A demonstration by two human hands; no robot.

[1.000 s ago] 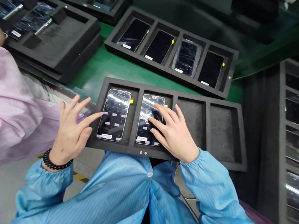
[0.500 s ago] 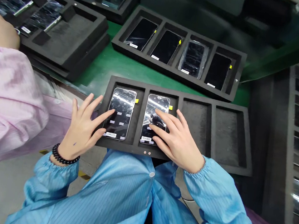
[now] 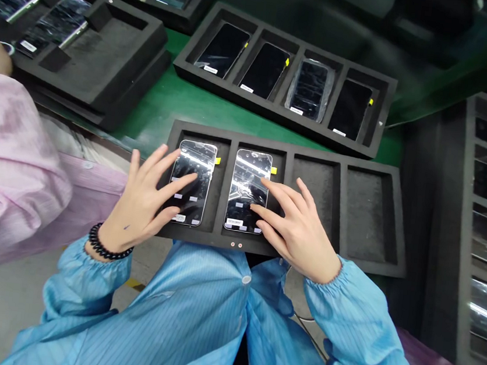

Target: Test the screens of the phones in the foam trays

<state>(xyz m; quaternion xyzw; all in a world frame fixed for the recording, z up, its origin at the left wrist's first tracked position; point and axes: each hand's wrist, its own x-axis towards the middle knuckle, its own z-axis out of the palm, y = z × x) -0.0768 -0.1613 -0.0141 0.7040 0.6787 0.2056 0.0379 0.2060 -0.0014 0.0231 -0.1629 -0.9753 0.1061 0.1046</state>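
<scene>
Over my lap lies a black foam tray [image 3: 202, 236] with a row of compartments. Its leftmost compartment holds a phone screen [image 3: 197, 168] with a yellow tab and a white label. My left hand [image 3: 142, 203], fingers spread, reaches over that screen's left side; the index fingertip is on or just above the glass. A second phone screen [image 3: 244, 174], also with a yellow tab, sits in the compartment beside it. On or just over its right side are the fingertips of my right hand [image 3: 297, 227], fingers apart. Neither hand grips anything.
Behind, on the green table [image 3: 165, 94], another foam tray [image 3: 273, 110] holds several dark screens, one in clear wrap. Stacked trays [image 3: 104, 93] with wrapped screens stand at left, near a co-worker's pink sleeve [image 3: 12, 168]. More screens fill a rack [image 3: 462, 231] at right.
My left hand has shifted rightward over the left screen, its index finger further across the glass. My right hand has moved slightly toward the right edge of its screen. The view has shifted slightly.
</scene>
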